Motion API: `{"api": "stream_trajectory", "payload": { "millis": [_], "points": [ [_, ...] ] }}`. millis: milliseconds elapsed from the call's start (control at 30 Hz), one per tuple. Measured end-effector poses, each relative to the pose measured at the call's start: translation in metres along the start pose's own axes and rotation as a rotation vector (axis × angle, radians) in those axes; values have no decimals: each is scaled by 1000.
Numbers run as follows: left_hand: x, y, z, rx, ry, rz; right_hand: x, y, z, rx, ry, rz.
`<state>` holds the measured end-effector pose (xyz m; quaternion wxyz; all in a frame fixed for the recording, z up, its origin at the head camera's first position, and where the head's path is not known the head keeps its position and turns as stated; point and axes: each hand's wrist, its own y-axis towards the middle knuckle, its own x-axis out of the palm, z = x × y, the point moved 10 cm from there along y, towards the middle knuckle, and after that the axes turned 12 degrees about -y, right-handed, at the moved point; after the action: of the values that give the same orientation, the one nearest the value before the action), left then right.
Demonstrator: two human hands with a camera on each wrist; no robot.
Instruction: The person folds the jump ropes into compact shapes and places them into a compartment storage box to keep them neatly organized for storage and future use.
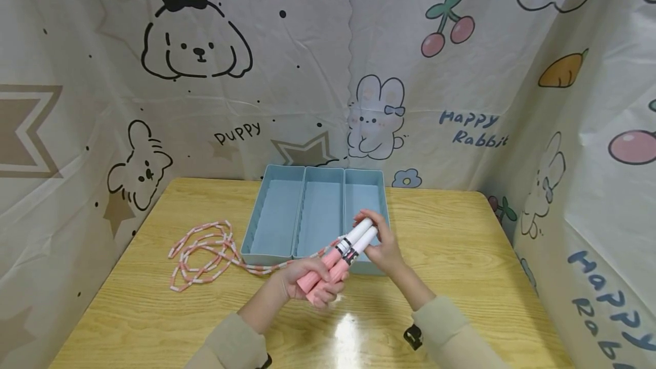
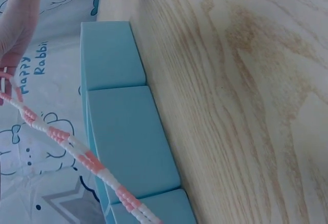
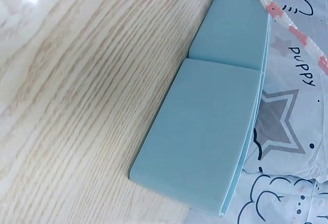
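The left hand [image 1: 307, 283] clenches both pink skipping-rope handles [image 1: 338, 258] side by side while the right hand [image 1: 381, 246] pinches their white ends, evidently aligning them, above the surface [image 1: 461, 255] before the blue tray [image 1: 318, 215] (rope [image 1: 205, 252] trailing left).

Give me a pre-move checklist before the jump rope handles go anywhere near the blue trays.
1. Both handles held together: ok, the left hand grips the pink ends and the right hand pinches the white ends.
2. Beaded rope free of knots: cannot tell, it lies in loose loops on the table.
3. Rope clear of the trays: not ok, it runs along their near wall.
4. Trays empty: ok, all three.
5. Trays side by side: ok.
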<state>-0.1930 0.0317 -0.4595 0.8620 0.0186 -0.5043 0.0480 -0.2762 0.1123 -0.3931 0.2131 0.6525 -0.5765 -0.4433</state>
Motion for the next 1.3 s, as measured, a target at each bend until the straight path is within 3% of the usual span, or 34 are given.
{"api": "stream_trajectory", "payload": {
  "millis": [200, 433, 533, 700, 800, 967, 1300],
  "points": [
    [3, 0, 5, 14, 14, -13, 2, 2, 8, 226, 168, 18],
    [8, 0, 9, 29, 18, -42, 11, -20, 48, 557, 152, -13],
    [11, 0, 10, 31, 19, -63, 19, -28, 57, 651, 288, -35],
    [13, -4, 16, 55, 0, -88, 34, -29, 53, 606, 597, -107],
    [14, -6, 20, 70, -13, -101, 35, -29, 51, 595, 642, -122],
    [14, -11, 27, 111, 3, -118, 35, -33, 57, 629, 612, -127],
    [18, -22, 41, 185, 0, -175, 32, -44, 63, 655, 407, -213]
  ]
}}
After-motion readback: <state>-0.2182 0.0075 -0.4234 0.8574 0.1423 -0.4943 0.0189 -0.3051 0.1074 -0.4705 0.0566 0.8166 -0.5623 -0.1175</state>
